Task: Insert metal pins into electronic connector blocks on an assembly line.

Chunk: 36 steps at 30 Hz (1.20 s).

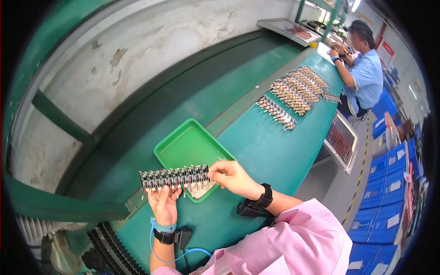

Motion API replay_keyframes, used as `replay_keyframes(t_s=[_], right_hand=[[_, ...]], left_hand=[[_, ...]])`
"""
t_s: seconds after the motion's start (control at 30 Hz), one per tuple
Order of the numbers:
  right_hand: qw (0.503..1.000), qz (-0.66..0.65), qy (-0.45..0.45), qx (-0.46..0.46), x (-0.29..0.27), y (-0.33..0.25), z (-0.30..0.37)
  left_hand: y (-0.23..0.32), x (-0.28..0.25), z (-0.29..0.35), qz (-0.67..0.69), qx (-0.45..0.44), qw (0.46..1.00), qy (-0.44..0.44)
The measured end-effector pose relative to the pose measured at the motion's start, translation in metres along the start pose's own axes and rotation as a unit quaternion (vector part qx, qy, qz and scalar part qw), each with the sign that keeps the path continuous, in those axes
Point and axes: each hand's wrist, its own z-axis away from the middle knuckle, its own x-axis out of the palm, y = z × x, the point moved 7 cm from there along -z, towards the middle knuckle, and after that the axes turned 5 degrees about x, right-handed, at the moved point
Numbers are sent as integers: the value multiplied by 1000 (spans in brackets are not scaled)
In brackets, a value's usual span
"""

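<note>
Green bench [275,151] runs along a pale scuffed wall, with a green tray [188,144] near its edge and rows of small parts [295,89] laid out further along. From the head view I see my left hand [163,205] gripping a strip of components [174,176] from below, fingers curled round it, just above the tray. My right hand [233,176] pinches the strip's right end. Another person [364,73] sits at the far end

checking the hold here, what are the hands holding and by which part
Both hold one long strip of small electronic parts over the green tray: left hand supports its left half from below, right hand pinches its right end.
</note>
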Motion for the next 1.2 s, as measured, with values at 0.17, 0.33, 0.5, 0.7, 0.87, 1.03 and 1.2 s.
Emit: replay_keyframes(t_s=[0.17, 0.33, 0.5, 0.7, 0.87, 1.03, 1.2], right_hand=[[996, -80, -18, 34, -1, 11, 8], [994, -104, -10, 41, -10, 14, 13], [988, -142, 32, 48, -41, 12, 24], [966, -210, 148, 36, -107, 15, 41], [922, -280, 267, -9, -189, 19, 56], [880, -317, 352, -31, -256, 34, 61], [862, -310, 402, 12, -289, 52, 62]], left_hand=[[-2, 2, 7, 7, -23, 1000, 10], [-8, 10, 9, 4, -43, 998, -50], [-8, 27, 15, -11, -82, 988, -129], [-4, 26, 7, -11, -107, 987, -122], [-10, -1, -1, -25, -120, 991, -62], [-16, -17, -4, -20, -130, 991, -14], [-20, -18, -5, -23, -140, 990, -18]])
